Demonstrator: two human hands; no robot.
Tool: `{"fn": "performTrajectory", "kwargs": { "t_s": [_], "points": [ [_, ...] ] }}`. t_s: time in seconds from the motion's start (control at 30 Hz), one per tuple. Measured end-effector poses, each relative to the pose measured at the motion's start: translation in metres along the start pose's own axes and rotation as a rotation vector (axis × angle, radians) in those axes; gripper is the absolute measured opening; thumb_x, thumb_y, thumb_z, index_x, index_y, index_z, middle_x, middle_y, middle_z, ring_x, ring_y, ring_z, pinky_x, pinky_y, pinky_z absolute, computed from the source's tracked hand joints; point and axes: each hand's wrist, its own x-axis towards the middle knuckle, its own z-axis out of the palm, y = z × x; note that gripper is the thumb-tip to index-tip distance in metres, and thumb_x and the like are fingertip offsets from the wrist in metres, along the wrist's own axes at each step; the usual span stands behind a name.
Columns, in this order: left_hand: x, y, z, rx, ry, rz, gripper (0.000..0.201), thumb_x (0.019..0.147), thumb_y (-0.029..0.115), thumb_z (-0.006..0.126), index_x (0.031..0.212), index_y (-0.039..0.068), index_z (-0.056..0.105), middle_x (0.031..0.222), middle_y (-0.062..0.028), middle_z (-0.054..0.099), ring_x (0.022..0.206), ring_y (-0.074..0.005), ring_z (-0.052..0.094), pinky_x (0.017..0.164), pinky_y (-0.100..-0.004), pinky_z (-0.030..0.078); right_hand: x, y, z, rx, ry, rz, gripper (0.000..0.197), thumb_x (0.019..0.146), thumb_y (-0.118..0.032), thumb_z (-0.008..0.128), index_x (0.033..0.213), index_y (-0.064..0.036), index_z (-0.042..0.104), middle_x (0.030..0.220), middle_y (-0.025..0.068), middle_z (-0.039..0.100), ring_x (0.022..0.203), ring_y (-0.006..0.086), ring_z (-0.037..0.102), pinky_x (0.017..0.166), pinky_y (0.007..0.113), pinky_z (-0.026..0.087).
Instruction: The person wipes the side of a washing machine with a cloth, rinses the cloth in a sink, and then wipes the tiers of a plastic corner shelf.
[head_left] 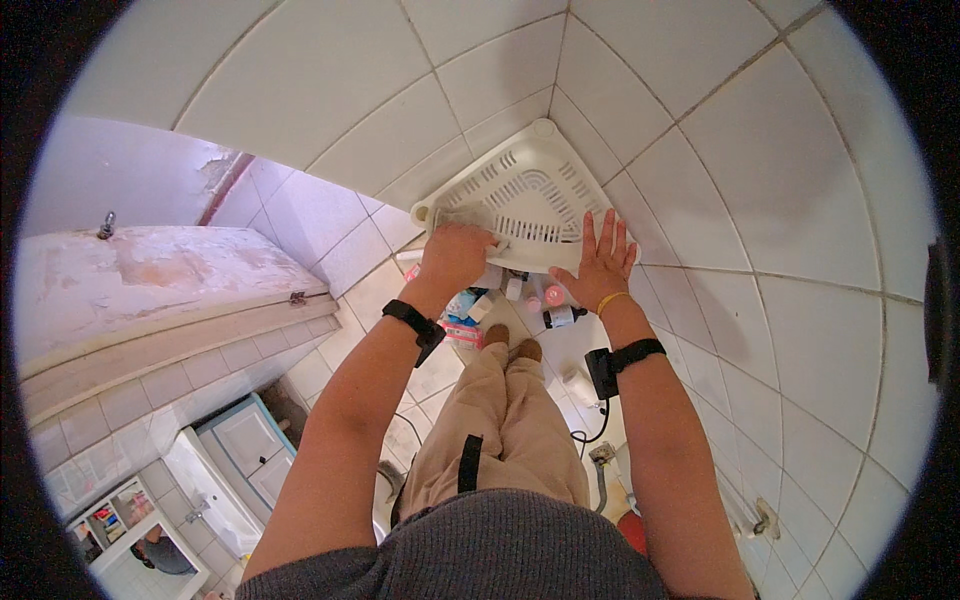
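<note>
A cream triangular plastic corner shelf (545, 165) with slotted openings fits into the tiled corner ahead of me. My left hand (455, 258) is closed at the shelf's front left part, its fingers round a greyish cloth (465, 215) that lies on the slotted surface. Part of the cloth is hidden by the hand. At the shelf's front right, my right hand (603, 255) rests on the rim with its fingers spread. Below the front edge, pink-capped bottles (553, 295), a dark bottle (563, 316) and a pink and white package (462, 334) show partly.
White tiled walls (740, 190) meet behind the shelf. A worn door (160, 290) stands at the left, with a sink cabinet (240, 450) and a mirror cabinet (150, 550) lower left. A black cable (597, 435) hangs near pipes (602, 470) at the lower right.
</note>
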Motion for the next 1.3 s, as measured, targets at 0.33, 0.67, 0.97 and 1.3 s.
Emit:
{"fn": "performTrajectory", "kwargs": {
  "t_s": [0.33, 0.67, 0.97, 1.3],
  "points": [
    [0.012, 0.071, 0.035, -0.159, 0.153, -0.014, 0.024, 0.077, 0.017, 0.064, 0.098, 0.016, 0.075, 0.092, -0.0106, 0.071, 0.094, -0.0294, 0.068, 0.081, -0.0415, 0.053, 0.000, 0.001, 0.003, -0.038, 0.018, -0.003, 0.118, 0.078, -0.064, 0.067, 0.158, -0.0178, -0.007, 0.163, 0.0172, -0.016, 0.149, 0.0396, -0.015, 0.117, 0.060, -0.002],
    [0.014, 0.037, 0.004, -0.007, -0.175, -0.083, 0.030, 0.081, 0.016, 0.059, 0.108, 0.015, 0.071, 0.108, -0.0110, 0.070, 0.096, -0.0303, 0.068, 0.080, -0.0428, 0.056, 0.000, 0.001, 0.002, -0.054, 0.016, 0.014, 0.117, 0.079, -0.067, 0.065, 0.158, -0.0181, -0.006, 0.163, 0.0177, -0.015, 0.149, 0.0408, -0.013, 0.116, 0.061, 0.000],
    [0.055, 0.044, 0.056, 0.089, -0.014, 0.211, 0.056, 0.088, 0.016, 0.055, 0.142, 0.010, 0.045, 0.150, -0.0170, 0.040, 0.134, -0.0358, 0.045, 0.102, -0.0535, 0.044, 0.001, 0.004, 0.005, -0.022, 0.035, -0.003, 0.117, 0.078, -0.067, 0.065, 0.158, -0.0183, -0.006, 0.163, 0.0178, -0.015, 0.149, 0.0411, -0.013, 0.116, 0.063, 0.002],
    [0.064, 0.062, 0.066, 0.024, -0.104, 0.165, 0.065, 0.088, 0.013, 0.053, 0.150, 0.012, 0.034, 0.157, -0.0182, 0.030, 0.141, -0.0405, 0.033, 0.109, -0.0577, 0.035, -0.001, 0.006, 0.000, -0.028, 0.012, 0.001, 0.115, 0.080, -0.067, 0.063, 0.158, -0.0170, -0.004, 0.162, 0.0190, -0.015, 0.149, 0.0405, -0.016, 0.115, 0.063, 0.002]
  ]
}}
